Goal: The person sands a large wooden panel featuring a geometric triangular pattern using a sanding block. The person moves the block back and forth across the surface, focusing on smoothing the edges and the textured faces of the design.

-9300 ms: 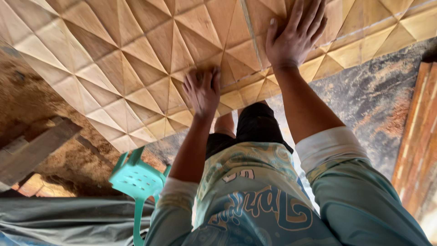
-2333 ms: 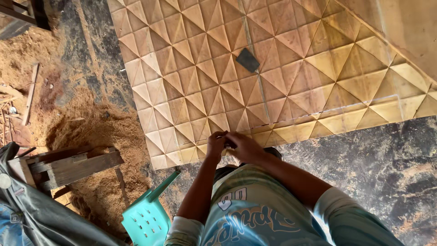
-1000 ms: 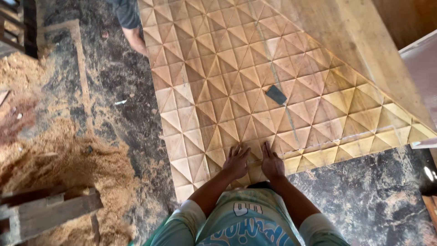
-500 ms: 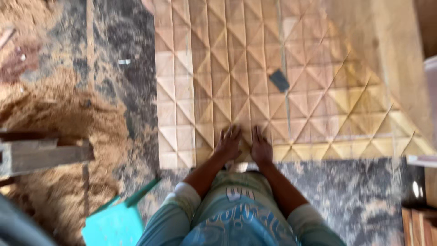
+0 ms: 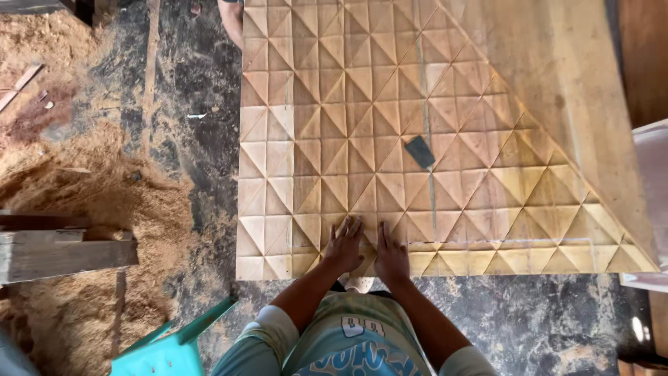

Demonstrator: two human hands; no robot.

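Hands press flat on a big carved wooden panel (image 5: 390, 139) that lies on the floor. The left hand (image 5: 343, 247) and the right hand (image 5: 392, 254) sit side by side at the panel's near edge, at 6 o'clock. The fingers (image 5: 351, 228) of both hands are spread open and hold nothing. They touch the little carved triangles.

It looks like the person is feeling or rubbing the wood by hand here. A small dark square pad (image 5: 419, 152) lies on the panel at 1 o'clock from the hands, well apart from them. A next move may be a long reach up for that pad, with care not to lean hard on the sharp ridges.

The panel's near edge is just in front of the person's knees. At 9 o'clock there is a pile of sawdust (image 5: 104, 202) and a wood beam (image 5: 62, 254). A green plastic chair (image 5: 170, 348) stands close at 7 o'clock. The dark floor (image 5: 543, 327) at 4 o'clock has more room to move.
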